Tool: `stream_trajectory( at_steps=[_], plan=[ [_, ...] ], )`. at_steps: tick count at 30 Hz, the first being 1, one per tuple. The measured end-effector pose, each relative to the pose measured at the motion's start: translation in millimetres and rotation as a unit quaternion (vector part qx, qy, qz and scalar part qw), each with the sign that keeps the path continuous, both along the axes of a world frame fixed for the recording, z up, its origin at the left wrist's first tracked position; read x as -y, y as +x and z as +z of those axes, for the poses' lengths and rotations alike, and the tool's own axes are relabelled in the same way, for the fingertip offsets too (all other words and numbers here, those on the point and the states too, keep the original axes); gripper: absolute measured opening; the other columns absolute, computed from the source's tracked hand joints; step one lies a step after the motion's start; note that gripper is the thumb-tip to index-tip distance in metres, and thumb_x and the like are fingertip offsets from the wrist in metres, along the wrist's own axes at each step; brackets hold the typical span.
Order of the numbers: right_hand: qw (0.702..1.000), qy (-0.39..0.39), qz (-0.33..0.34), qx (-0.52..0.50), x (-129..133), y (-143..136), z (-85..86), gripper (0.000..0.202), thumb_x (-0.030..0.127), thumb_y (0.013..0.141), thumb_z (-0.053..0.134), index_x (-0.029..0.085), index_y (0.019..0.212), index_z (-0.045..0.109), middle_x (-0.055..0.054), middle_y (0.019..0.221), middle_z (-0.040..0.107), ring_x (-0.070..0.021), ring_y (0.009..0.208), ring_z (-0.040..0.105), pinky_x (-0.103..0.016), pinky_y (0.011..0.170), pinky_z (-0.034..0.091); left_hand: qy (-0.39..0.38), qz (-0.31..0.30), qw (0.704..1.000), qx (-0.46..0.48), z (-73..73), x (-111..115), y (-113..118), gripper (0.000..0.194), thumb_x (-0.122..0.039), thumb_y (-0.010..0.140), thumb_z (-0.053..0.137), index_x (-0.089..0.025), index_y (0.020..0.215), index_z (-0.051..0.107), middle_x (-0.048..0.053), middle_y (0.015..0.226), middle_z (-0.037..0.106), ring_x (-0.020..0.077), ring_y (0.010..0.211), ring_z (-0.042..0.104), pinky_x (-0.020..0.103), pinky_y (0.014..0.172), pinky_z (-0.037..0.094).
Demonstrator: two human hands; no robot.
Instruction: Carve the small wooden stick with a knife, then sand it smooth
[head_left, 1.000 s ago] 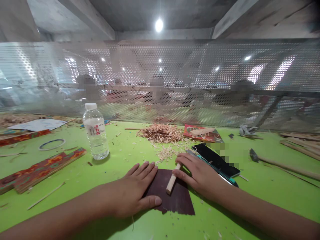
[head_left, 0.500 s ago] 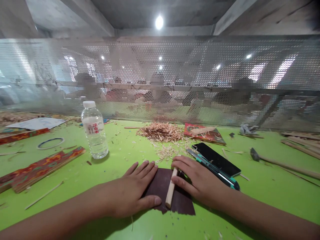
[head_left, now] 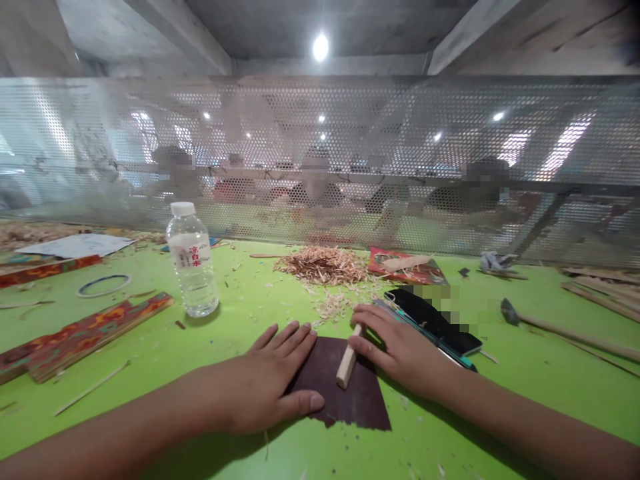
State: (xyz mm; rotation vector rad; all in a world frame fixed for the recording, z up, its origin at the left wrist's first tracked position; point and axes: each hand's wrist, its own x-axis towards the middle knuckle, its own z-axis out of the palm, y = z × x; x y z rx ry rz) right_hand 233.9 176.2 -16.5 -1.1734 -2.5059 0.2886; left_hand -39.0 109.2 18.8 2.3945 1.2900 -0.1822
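Observation:
A dark brown sheet of sandpaper with a ragged near edge lies on the green table. My left hand rests flat on its left side, fingers stretched out and thumb apart. Over the sheet's right side, my right hand grips a short pale wooden stick between thumb and fingers. The stick slants across the sandpaper, its near end showing and its far end partly under the fingers. Just beyond the right hand lie a utility knife and a black phone.
A water bottle stands at the left, near painted wood strips and a tape ring. Wood shavings are heaped ahead, beside a red painted board. A long-handled tool lies right. A perforated screen spans the back, people behind it.
My right hand has slid the wooden stick away from me and slightly right over the sandpaper. My left hand stays in place on the sheet.

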Motion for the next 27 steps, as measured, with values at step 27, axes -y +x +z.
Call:
stream_trajectory(
  at_steps=[27],
  plan=[
    [0.994, -0.096, 0.012, -0.055, 10.6, -3.8, 1.5, 0.063, 0.074, 0.095, 0.048, 0.021, 0.125, 0.063, -0.017, 0.155, 0.046, -0.0335, 0.143, 0.045, -0.053, 0.120, 0.034, -0.002, 0.007, 1.000, -0.011, 0.8, 1.4, 0.4, 0.092, -0.076, 0.102, 0.024, -0.013, 0.166, 0.003, 0.011, 0.169, -0.004, 0.0310, 0.157, -0.003, 0.051, 0.127, 0.005]
  ],
)
